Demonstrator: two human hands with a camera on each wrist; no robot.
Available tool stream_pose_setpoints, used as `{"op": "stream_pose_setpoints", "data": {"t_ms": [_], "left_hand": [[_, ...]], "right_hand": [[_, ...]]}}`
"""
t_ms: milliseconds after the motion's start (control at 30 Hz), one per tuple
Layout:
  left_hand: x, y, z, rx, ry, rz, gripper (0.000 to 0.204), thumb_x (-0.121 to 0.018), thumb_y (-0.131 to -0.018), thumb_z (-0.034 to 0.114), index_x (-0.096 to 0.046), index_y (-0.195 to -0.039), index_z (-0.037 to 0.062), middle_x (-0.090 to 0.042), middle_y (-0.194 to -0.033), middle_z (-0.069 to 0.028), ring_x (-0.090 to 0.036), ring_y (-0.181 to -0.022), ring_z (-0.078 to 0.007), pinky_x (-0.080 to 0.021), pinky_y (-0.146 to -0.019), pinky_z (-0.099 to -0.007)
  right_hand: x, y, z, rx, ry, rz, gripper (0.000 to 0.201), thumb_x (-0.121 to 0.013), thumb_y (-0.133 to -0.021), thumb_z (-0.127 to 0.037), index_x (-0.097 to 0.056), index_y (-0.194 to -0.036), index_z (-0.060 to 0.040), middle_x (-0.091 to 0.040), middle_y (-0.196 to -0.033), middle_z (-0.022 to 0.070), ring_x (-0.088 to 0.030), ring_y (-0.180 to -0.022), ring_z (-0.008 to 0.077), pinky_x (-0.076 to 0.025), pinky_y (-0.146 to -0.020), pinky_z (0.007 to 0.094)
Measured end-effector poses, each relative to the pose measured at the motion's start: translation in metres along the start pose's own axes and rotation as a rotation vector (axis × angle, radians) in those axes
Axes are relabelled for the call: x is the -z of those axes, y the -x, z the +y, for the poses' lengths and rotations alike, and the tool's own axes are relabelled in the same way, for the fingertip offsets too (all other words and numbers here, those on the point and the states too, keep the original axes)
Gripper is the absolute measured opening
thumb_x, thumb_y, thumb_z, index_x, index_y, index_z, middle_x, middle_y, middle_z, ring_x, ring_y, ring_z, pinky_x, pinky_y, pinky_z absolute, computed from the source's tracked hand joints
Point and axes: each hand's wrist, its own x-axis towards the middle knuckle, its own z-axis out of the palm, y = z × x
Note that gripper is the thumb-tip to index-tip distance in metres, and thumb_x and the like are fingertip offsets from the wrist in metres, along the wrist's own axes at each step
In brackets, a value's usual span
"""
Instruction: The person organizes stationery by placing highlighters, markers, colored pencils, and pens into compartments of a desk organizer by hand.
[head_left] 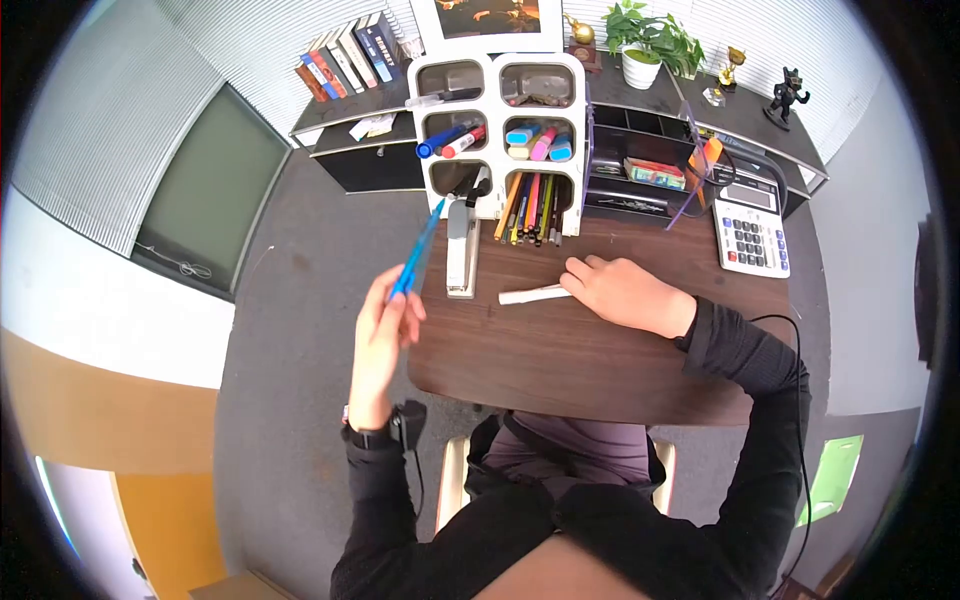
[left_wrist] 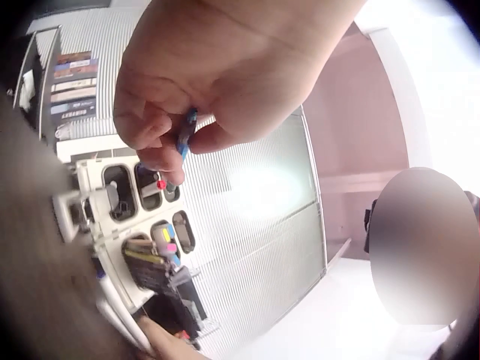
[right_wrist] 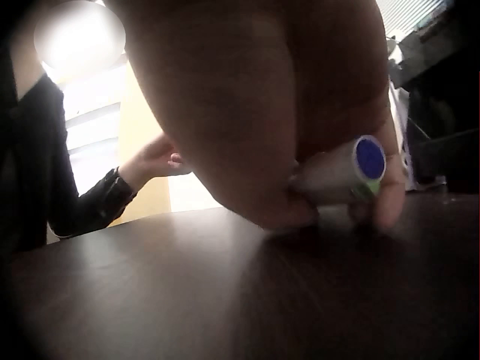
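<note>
The left hand (head_left: 383,325) is raised left of the desk and pinches a slim blue pen (head_left: 418,252), which points up toward the organizer. In the left wrist view the blue pen (left_wrist: 184,142) sits between thumb and fingers of the left hand (left_wrist: 217,75). On the desk the right hand (head_left: 630,293) grips one end of a white marker (head_left: 530,295) lying on its side. The right wrist view shows the marker's blue round end (right_wrist: 370,157) beside the fingers of the right hand (right_wrist: 285,112). A grey and white stapler (head_left: 461,250) lies between the hands.
The white organizer (head_left: 494,120) at the desk's back holds markers (head_left: 463,140), highlighters (head_left: 543,143) and several pencils (head_left: 533,205). A calculator (head_left: 752,235) stands at the right, beside a black rack (head_left: 640,150). A black cable (head_left: 800,400) runs along the right arm. The desk's front edge (head_left: 600,415) faces the person.
</note>
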Motion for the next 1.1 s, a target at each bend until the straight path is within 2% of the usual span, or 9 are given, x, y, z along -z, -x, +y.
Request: {"op": "stream_pose_setpoints", "data": {"t_ms": [300,400,467,500,600,767,833,967,1100], "left_hand": [[0.007,-0.098,-0.007,-0.040,-0.337,-0.068,0.037,-0.051,-0.103,0.018,-0.052,-0.137,0.0024,-0.066,-0.087,-0.0036,-0.053,-0.060,-0.0074,-0.043,-0.055,-0.0240],[-0.008,-0.111,-0.002,-0.091,-0.387,-0.028,0.044,-0.055,-0.102,0.020,-0.047,-0.142,0.0044,-0.068,-0.095,-0.0057,-0.056,-0.062,-0.0071,-0.043,-0.053,-0.0227],[-0.016,-0.109,0.008,-0.126,-0.414,-0.006,0.051,-0.057,-0.101,0.022,-0.043,-0.148,0.0064,-0.070,-0.103,-0.0068,-0.057,-0.063,-0.0061,-0.042,-0.051,-0.0207],[-0.018,-0.102,0.013,-0.115,-0.433,-0.053,0.054,-0.059,-0.100,0.020,-0.041,-0.149,0.0068,-0.069,-0.111,-0.0083,-0.060,-0.065,-0.0070,-0.044,-0.052,-0.0214],[-0.015,-0.090,0.008,-0.154,-0.494,-0.090,0.056,-0.063,-0.097,0.017,-0.043,-0.149,0.0061,-0.066,-0.123,-0.0118,-0.061,-0.064,-0.0098,-0.049,-0.055,-0.0250],[-0.022,-0.054,0.030,-0.261,-0.541,0.040,0.033,-0.064,-0.094,0.010,-0.063,-0.126,0.0026,-0.067,-0.104,-0.0088,-0.057,-0.066,-0.0090,-0.048,-0.060,-0.0256],[-0.033,-0.038,0.024,-0.413,-0.411,-0.125,0.020,-0.063,-0.097,0.013,-0.067,-0.113,0.0007,-0.065,-0.095,-0.0071,-0.056,-0.073,-0.0099,-0.046,-0.062,-0.0264],[-0.051,-0.013,0.015,-0.027,-0.095,-0.388,0.027,-0.053,-0.104,0.020,-0.064,-0.115,-0.0018,-0.057,-0.114,-0.0046,-0.058,-0.087,-0.0115,-0.048,-0.074,-0.0253],[-0.053,-0.022,0.016,-0.130,-0.041,-0.281,0.033,-0.049,-0.106,0.027,-0.061,-0.121,0.0002,-0.058,-0.110,-0.0046,-0.055,-0.087,-0.0104,-0.046,-0.083,-0.0276]], "right_hand": [[0.016,0.024,0.001,-0.171,-0.764,-0.203,0.024,-0.048,-0.105,-0.027,-0.048,-0.113,-0.0048,-0.060,-0.077,0.0252,-0.062,-0.075,0.0456,-0.047,-0.063,0.0541],[0.015,0.022,-0.003,-0.077,-1.041,-0.128,0.029,-0.049,-0.106,-0.030,-0.050,-0.121,-0.0050,-0.061,-0.077,0.0188,-0.063,-0.066,0.0376,-0.047,-0.059,0.0479],[0.015,0.019,-0.007,-0.140,-1.267,-0.166,0.033,-0.049,-0.106,-0.032,-0.052,-0.127,-0.0060,-0.056,-0.073,0.0076,-0.055,-0.055,0.0192,-0.042,-0.051,0.0341],[0.018,0.016,-0.008,-0.144,-1.263,-0.164,0.033,-0.049,-0.106,-0.032,-0.052,-0.127,-0.0060,-0.056,-0.073,0.0076,-0.055,-0.055,0.0192,-0.042,-0.051,0.0341],[0.033,0.004,-0.017,-0.389,-1.820,-0.282,0.032,-0.047,-0.107,-0.027,-0.052,-0.130,-0.0057,-0.046,-0.075,-0.0027,-0.038,-0.053,0.0029,-0.027,-0.045,0.0180],[0.024,-0.020,-0.032,-0.321,-2.189,-0.207,0.033,-0.044,-0.107,-0.023,-0.047,-0.136,-0.0076,-0.049,-0.078,-0.0004,-0.040,-0.052,0.0043,-0.027,-0.043,0.0200],[0.030,-0.031,-0.042,-0.353,-2.192,-0.179,0.035,-0.043,-0.107,-0.023,-0.044,-0.139,-0.0095,-0.051,-0.081,0.0002,-0.041,-0.052,0.0047,-0.028,-0.042,0.0209],[0.037,-0.049,-0.059,-0.296,-2.165,-0.191,0.036,-0.039,-0.110,-0.034,-0.042,-0.137,-0.0108,-0.052,-0.088,0.0014,-0.049,-0.057,0.0065,-0.034,-0.044,0.0198],[0.016,-0.061,-0.065,-0.398,-2.134,-0.213,0.041,-0.037,-0.110,-0.040,-0.040,-0.140,-0.0121,-0.053,-0.094,0.0042,-0.053,-0.059,0.0074,-0.037,-0.043,0.0193]]}}
